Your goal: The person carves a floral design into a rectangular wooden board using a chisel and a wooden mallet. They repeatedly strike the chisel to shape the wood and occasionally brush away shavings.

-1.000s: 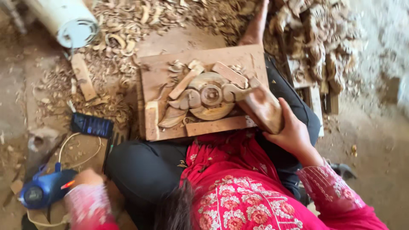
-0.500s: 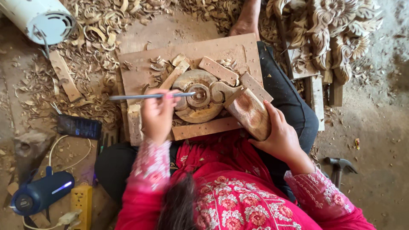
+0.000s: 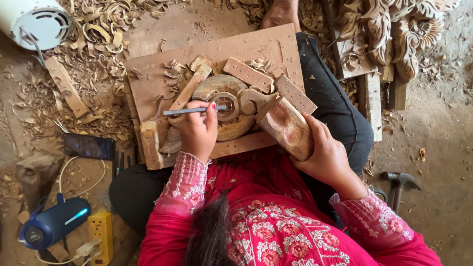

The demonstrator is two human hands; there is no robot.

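Head cam, looking straight down. Left hand (image 3: 197, 130) wrapped tight around a metal chisel (image 3: 189, 111), fingers pinched on the shaft, tip touching the round carving (image 3: 227, 109) just right of the grip. Right hand (image 3: 325, 156) clamped on a wooden mallet (image 3: 287, 127), fingers curled over the near end, head angled up-left toward the chisel tip. Carving pinned on a board (image 3: 207, 54) across the lap, boxed in by small wood blocks (image 3: 248, 75) above and to the right of the chisel. Loose shavings (image 3: 103, 29) scattered beyond the board, up-left of the left hand.

Left of the chisel grip, on the dirt floor: dark phone (image 3: 89, 146), below it a blue speaker (image 3: 51, 224) and yellow power strip (image 3: 101, 231). White fan (image 3: 34, 22) way off in the top-left corner. Right of the mallet hand: a hammer (image 3: 398, 183) lying on the ground, and finished carved pieces (image 3: 394, 29) stacked further up. Bare foot (image 3: 281, 12) poking out past the board's far edge.
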